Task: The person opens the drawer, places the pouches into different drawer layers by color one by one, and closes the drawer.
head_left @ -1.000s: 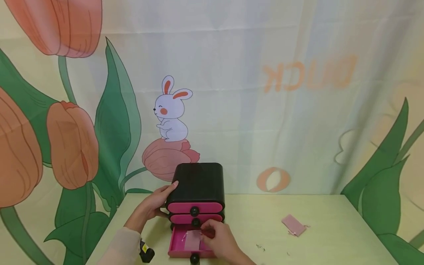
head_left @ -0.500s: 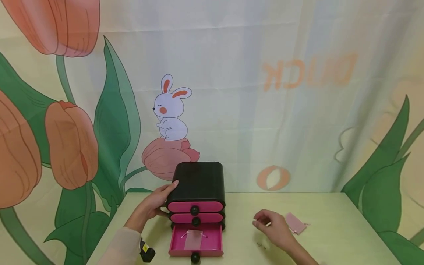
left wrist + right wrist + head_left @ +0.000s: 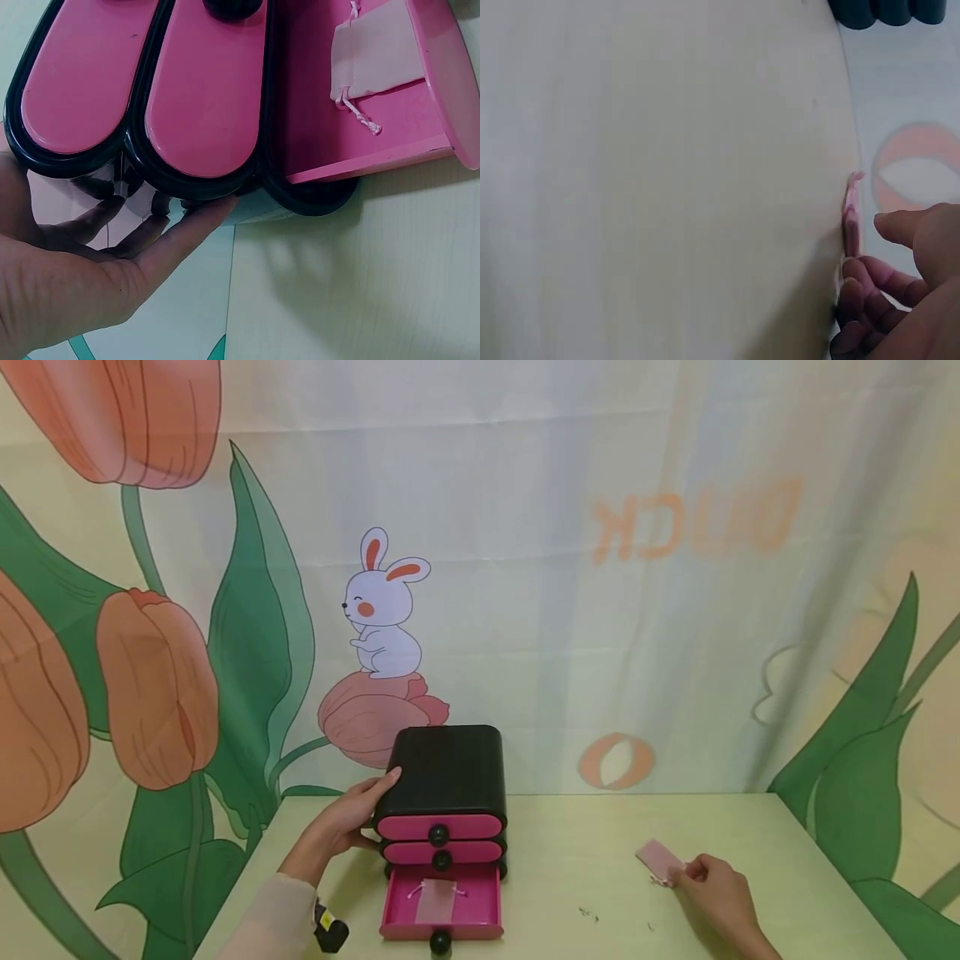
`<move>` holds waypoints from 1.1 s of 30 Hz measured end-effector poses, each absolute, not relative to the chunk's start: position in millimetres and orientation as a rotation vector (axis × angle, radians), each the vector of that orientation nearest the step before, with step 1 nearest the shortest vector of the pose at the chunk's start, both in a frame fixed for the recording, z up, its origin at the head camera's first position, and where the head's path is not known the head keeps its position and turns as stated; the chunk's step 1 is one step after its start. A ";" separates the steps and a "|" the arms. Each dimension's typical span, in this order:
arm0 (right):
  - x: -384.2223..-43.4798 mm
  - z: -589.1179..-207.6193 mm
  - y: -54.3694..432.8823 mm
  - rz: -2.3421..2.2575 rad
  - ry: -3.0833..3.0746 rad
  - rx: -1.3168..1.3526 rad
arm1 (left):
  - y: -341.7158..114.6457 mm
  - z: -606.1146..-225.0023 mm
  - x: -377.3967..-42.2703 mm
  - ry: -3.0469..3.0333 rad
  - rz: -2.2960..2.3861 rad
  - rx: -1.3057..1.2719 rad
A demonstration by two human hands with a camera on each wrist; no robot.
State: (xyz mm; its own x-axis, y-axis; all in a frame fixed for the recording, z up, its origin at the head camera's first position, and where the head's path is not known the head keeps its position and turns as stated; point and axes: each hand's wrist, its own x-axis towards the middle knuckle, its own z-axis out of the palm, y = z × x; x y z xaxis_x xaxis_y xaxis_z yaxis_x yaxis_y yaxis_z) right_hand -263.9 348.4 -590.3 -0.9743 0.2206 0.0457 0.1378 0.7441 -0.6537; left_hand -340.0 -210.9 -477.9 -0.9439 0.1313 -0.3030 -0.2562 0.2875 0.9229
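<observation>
A small black drawer cabinet [image 3: 448, 768] with pink drawer fronts stands on the table. My left hand [image 3: 351, 822] grips its left side, thumb on the top edge; in the left wrist view its fingers [image 3: 180, 236] bend against the casing. The bottom drawer [image 3: 480, 906] is pulled out, and a pale pink drawstring pouch [image 3: 379, 52] lies in it. A second pink pouch [image 3: 657, 857] lies on the table at the right. My right hand [image 3: 718, 893] touches its drawstring end, fingers loosely bent. In the right wrist view, the thumb [image 3: 904, 227] stands apart from the pouch.
A black object with a yellow mark [image 3: 330, 930] is by my left forearm. Small dark specks [image 3: 588, 914] show on the table [image 3: 570, 835] between the cabinet and right hand. A printed curtain [image 3: 525, 610] hangs behind the table.
My right hand has left the open drawer and swung right across the table to the second pouch. The left hand keeps its place on the cabinet.
</observation>
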 end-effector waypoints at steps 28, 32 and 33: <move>-251.5 -567.1 261.1 1.469 -2.560 -0.098 | -209.8 -477.9 -339.3 2.233 1.708 -0.107; -248.6 -555.2 216.8 1.578 -2.479 0.057 | -209.6 -478.5 -339.4 2.234 1.708 -0.112; -248.6 -553.0 206.6 1.589 -2.469 0.091 | -209.5 -478.5 -339.5 2.235 1.708 -0.111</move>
